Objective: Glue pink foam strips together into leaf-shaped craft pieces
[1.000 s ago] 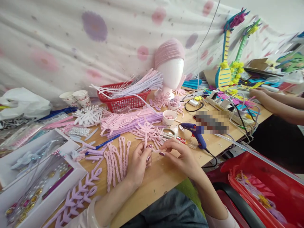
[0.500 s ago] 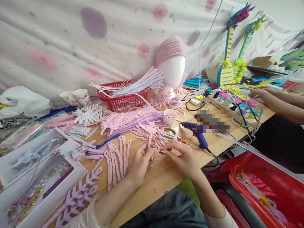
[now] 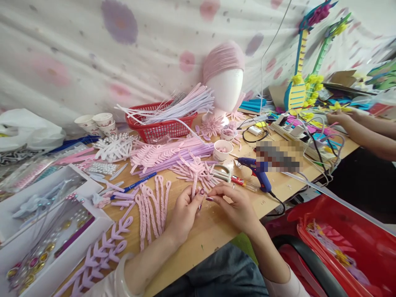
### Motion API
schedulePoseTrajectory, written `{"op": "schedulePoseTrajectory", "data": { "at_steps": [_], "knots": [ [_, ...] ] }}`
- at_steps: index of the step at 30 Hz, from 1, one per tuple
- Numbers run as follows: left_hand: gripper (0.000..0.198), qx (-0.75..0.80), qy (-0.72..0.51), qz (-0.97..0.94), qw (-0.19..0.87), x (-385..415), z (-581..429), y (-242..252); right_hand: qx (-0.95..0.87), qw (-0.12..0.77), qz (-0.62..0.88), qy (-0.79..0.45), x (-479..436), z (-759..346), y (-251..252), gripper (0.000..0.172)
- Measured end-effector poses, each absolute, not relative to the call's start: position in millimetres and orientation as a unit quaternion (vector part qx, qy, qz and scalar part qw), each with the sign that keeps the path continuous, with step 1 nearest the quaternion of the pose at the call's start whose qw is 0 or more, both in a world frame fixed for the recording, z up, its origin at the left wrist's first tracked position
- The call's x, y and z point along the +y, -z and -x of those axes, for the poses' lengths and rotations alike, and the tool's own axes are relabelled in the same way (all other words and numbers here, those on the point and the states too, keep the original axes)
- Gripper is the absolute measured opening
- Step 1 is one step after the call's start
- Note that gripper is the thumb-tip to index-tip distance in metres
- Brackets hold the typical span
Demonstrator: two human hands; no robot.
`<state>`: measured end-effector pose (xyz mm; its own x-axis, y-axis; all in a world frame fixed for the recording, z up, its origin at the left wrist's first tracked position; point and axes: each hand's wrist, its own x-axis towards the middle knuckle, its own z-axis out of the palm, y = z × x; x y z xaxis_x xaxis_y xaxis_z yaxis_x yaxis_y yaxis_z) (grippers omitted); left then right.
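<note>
My left hand (image 3: 185, 214) is closed around the lower end of a pink pipe-cleaner sprig (image 3: 195, 172), which stands up above the fingers with looped leaves at its top. Thumb and forefinger of my right hand (image 3: 236, 207) are pinched together beside the left thumb; what lies between them is too small to make out. Left of my hands, several twisted pink pipe-cleaner stems (image 3: 153, 206) with looped tops lie on the table. Behind the sprig is a pile of short pink pieces (image 3: 182, 172). Purple leafy sprigs (image 3: 102, 255) lie near my left forearm.
A blue glue gun (image 3: 261, 175), scissors (image 3: 223, 172) and a paper cup (image 3: 222, 149) lie beyond my right hand. Farther back are a red basket (image 3: 148, 134) of pipe cleaners and a white head form (image 3: 227, 88). Another person's hands (image 3: 340, 117) work at far right.
My fingertips shift slightly and stay close together, with the sprig still in my left hand. The view moves a little. The other person's hands rise slightly with something yellow.
</note>
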<state>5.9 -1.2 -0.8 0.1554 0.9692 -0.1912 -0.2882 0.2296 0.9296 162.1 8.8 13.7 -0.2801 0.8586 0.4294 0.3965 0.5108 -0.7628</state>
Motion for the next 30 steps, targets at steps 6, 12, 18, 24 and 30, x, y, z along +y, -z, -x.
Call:
{"op": "schedulePoseTrajectory", "data": {
  "at_steps": [6,12,18,24,30],
  "knots": [
    [0.030,0.433,-0.486,-0.377,0.659,1.3,-5.4,-0.2,-0.758,0.441,0.408,-0.253,10.3,-166.9,-11.8,0.008],
    [0.032,0.450,-0.492,-0.346,0.660,3.1,-5.2,-1.3,-0.728,0.465,0.431,-0.263,11.7,-172.0,-7.3,0.010],
    [0.033,0.447,-0.499,-0.342,0.659,0.8,-6.0,-2.0,-0.727,0.462,0.427,-0.276,10.6,-164.1,-6.1,0.008],
    [0.032,0.450,-0.502,-0.334,0.659,1.4,-6.3,-2.5,-0.705,0.471,0.447,-0.285,10.8,-159.2,-3.4,0.006],
    [0.024,0.453,-0.512,-0.333,0.650,2.5,-6.9,-1.4,-0.713,0.473,0.451,-0.254,10.0,-156.6,-0.5,0.009]
  ]
}}
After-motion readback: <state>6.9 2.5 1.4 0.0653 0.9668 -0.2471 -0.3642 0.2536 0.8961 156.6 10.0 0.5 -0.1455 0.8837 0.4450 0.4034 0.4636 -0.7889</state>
